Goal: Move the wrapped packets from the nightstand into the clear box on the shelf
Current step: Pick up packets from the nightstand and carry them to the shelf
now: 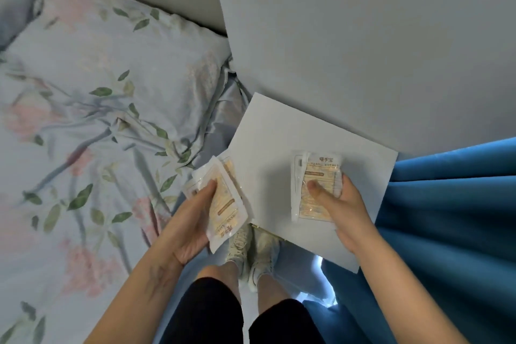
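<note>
White nightstand [268, 131] under both hands, left hand [192, 220] and right hand [346, 209] fingers each gripping blurred packets [315, 176].

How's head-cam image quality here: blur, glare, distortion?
Head view: soft motion blur on the floral bedding and both hands' packets, left, right; print only partly legible; wide-angle bends the nightstand edges; bright glare patch on the floor.

Centre frame: left hand [195, 220] grips packets [223, 201]; right hand [339, 204] grips packet [317, 184] over white nightstand [268, 137].
</note>
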A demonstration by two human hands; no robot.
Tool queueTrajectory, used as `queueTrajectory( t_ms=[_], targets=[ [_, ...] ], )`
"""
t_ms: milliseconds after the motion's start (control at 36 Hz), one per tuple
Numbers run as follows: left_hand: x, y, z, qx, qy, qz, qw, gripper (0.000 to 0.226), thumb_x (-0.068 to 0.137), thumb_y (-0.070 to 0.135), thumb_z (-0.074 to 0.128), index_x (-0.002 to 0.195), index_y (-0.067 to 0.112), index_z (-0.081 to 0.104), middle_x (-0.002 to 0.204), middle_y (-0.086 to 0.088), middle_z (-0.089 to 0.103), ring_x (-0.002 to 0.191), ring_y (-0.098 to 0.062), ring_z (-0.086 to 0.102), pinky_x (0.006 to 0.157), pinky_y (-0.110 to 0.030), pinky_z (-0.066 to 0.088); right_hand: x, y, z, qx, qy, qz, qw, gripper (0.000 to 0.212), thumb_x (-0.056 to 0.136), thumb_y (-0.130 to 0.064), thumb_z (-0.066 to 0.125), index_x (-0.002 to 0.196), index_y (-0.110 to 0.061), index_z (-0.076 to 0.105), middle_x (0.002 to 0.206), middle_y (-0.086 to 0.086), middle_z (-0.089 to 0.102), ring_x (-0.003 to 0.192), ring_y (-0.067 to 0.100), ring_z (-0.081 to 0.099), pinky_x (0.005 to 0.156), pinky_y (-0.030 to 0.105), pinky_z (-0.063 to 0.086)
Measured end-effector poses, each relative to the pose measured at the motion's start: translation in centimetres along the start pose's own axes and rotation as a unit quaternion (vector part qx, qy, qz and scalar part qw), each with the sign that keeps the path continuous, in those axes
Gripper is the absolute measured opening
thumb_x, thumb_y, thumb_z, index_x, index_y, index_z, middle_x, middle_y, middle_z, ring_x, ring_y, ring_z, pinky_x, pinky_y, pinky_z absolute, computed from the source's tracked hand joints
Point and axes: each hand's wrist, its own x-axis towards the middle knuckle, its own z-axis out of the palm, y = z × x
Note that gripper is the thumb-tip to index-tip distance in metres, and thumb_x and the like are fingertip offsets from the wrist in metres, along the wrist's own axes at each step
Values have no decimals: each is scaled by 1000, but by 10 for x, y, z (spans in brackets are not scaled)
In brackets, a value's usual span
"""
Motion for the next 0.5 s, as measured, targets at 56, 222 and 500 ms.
queueTrajectory(
  t_ms=[56, 222, 500],
  targets=[
    [-28, 5, 3, 3, 12, 26, 1000, 27, 82, 19, 54, 82, 11, 79, 85, -12, 74, 71, -20, 73, 65, -35, 61, -26, -14, 15, -5, -21, -17, 1000, 26, 83, -8, 68, 103, -23, 61, 92, -9, 74, 81, 3, 70, 62, 17, 55],
    [-104, 18, -1, 26, 50, 138, 989, 40, 66, 16, 77, 102, 3, 68, 89, -15, 73, 74, -24, 73, 60, -34, 60, -97, -52, 56, -27, -77, -63, 995, 33, 79, -8, 72, 108, -20, 62, 96, -6, 74, 86, 8, 71, 62, 18, 55],
    [-244, 39, -62, -22, 192, 337, 922, 64, 52, 20, 86, 107, -1, 63, 83, -5, 76, 78, -14, 73, 65, -19, 57, -200, -45, 157, -172, -182, -123, 960, 34, 78, -3, 74, 102, -23, 62, 93, -5, 74, 86, 10, 71, 69, 21, 57]
  ],
)
